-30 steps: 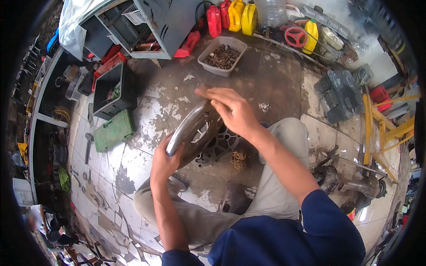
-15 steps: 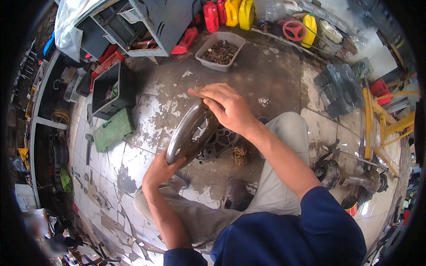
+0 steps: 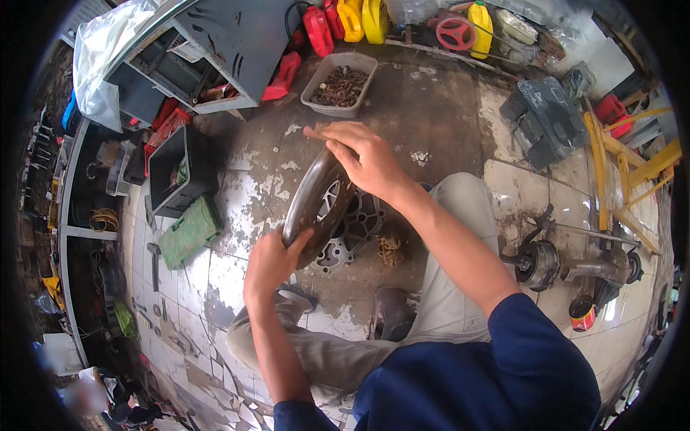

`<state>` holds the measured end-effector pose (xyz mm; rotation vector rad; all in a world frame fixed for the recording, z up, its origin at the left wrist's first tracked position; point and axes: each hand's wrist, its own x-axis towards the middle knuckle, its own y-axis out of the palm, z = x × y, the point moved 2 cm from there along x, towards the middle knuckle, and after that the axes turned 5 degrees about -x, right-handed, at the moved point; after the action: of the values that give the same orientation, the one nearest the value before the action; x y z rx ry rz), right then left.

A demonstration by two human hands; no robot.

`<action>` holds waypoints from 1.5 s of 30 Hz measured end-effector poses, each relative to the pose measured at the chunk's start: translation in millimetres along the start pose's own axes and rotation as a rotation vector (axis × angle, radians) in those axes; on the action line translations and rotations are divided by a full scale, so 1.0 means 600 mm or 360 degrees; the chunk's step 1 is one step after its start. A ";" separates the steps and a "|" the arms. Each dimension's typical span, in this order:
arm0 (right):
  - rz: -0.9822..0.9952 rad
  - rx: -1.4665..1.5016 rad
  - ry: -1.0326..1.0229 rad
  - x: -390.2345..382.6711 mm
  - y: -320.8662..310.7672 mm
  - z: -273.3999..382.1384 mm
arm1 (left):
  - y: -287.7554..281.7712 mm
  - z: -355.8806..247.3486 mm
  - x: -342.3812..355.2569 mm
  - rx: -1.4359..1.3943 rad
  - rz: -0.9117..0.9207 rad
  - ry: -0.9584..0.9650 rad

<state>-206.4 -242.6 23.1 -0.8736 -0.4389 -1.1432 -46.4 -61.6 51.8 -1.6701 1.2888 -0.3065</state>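
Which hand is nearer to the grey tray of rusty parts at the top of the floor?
Right. The right hand grips the top edge of the round metal wheel, just below the grey tray. The left hand holds the wheel's lower edge, farther away.

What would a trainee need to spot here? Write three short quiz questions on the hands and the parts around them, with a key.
1. True or false: both hands grip the round metal disc.
2. Which hand holds the upper edge of the disc? A) left hand B) right hand
3. What fills the grey tray beyond the disc?

Key:
1. True; the disc stands tilted on edge between them, over a perforated metal part on the floor.
2. B; the left hand holds the lower edge.
3. Small dark, rusty metal pieces; their kind is too small to tell.
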 end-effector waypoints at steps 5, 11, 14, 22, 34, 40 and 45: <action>-0.0074 -0.0027 0.0269 0.012 -0.010 -0.043 | 0.009 -0.028 0.011 -0.0146 -0.0218 0.0105; -0.0116 -0.0010 0.0270 0.013 -0.003 -0.035 | 0.039 0.019 0.027 -0.0298 -0.0214 0.0199; -0.0102 -0.0115 0.0192 0.012 -0.007 -0.026 | 0.039 0.006 0.009 -0.0507 -0.0263 0.0210; -0.0079 -0.0071 0.0149 -0.001 0.014 -0.023 | 0.078 0.054 0.016 -0.0852 -0.0304 0.0277; 0.0107 -0.0195 -0.0131 -0.028 0.039 0.068 | 0.041 0.048 -0.005 -0.0966 -0.0601 0.0655; 0.0223 -0.0159 -0.0259 -0.041 0.053 0.094 | 0.024 0.071 -0.023 -0.0845 -0.0346 0.0302; 0.0243 -0.0071 -0.0291 -0.044 0.061 0.096 | 0.022 0.084 -0.020 -0.0873 -0.0464 0.0507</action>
<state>-175.8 -176.4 25.6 -1.0381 -0.4889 -0.9399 -24.9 -24.5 19.9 -2.3592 1.4448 -0.4326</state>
